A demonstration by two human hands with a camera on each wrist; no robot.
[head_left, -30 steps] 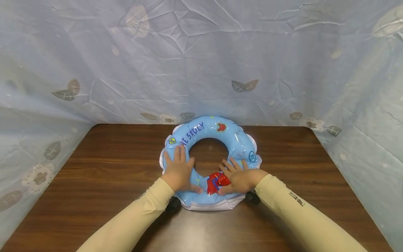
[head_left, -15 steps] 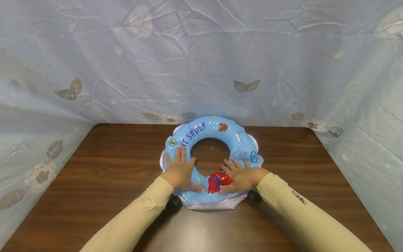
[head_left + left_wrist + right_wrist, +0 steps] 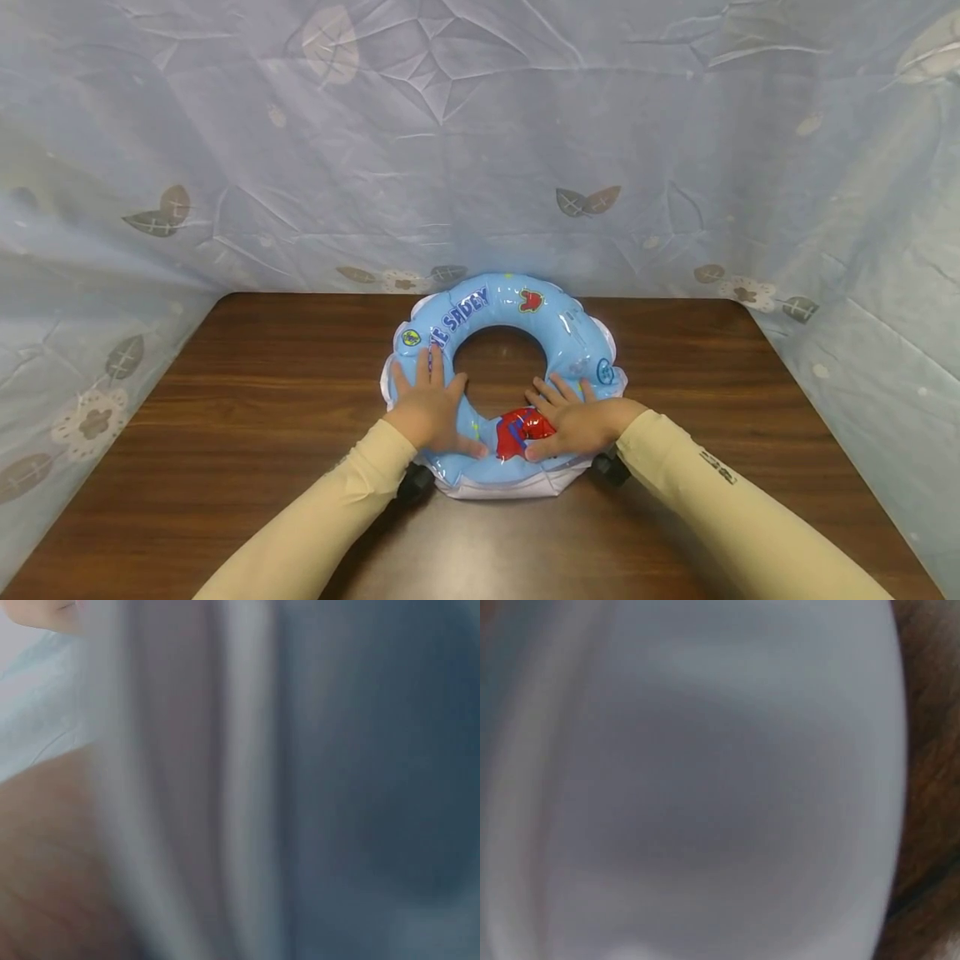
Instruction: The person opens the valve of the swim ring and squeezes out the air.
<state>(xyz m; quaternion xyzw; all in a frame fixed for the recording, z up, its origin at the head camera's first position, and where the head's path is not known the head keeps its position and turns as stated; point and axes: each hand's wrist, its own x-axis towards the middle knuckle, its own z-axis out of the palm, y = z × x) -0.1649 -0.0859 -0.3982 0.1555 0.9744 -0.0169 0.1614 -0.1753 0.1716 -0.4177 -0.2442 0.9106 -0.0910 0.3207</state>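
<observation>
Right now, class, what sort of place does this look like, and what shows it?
Probably a screened-off indoor work booth: a wood-grain table with pale, leaf-patterned fabric hung behind it and along both sides.

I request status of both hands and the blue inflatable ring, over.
Left hand, right hand: both spread on blue inflatable plastic ring. Ring lying on brown wood-grain table. No obstacle visible.

I note moderate, soft light. Pale glare lies on the tabletop before the inflatable ring; small highlights dot the ring's surface. Head view: fairly clear. Both wrist views: dull, close surfaces heavily blurred.
</observation>
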